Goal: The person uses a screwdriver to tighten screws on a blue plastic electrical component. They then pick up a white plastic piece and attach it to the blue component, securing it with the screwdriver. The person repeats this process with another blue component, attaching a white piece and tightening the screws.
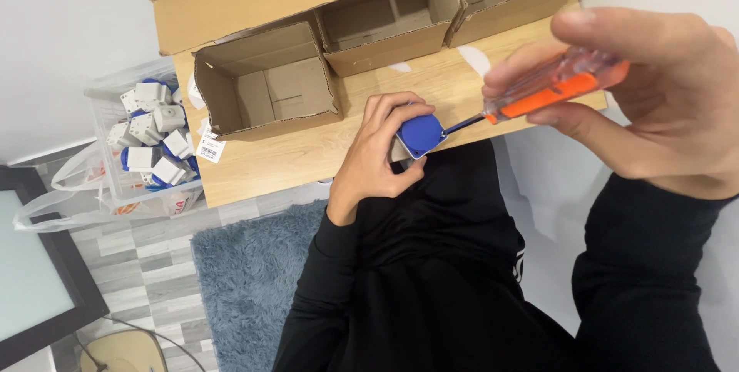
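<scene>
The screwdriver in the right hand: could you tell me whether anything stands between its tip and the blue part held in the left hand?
Nothing visible does: the screwdriver shaft runs straight from the right hand to the blue part, gripped by the left hand.

A person in black, seen from above at a wooden table: both arms are covered by long black sleeves of plain, matte fabric that end at the wrists, leaving the left hand and the right hand bare, with no gloves, rings or watch showing. The left sleeve, just below the table's edge, creases softly along the forearm. The right sleeve, further out from the table, is broad and smooth. Between the sleeves, below the table, a black garment folds loosely, with a small white marking near its right side.
</scene>
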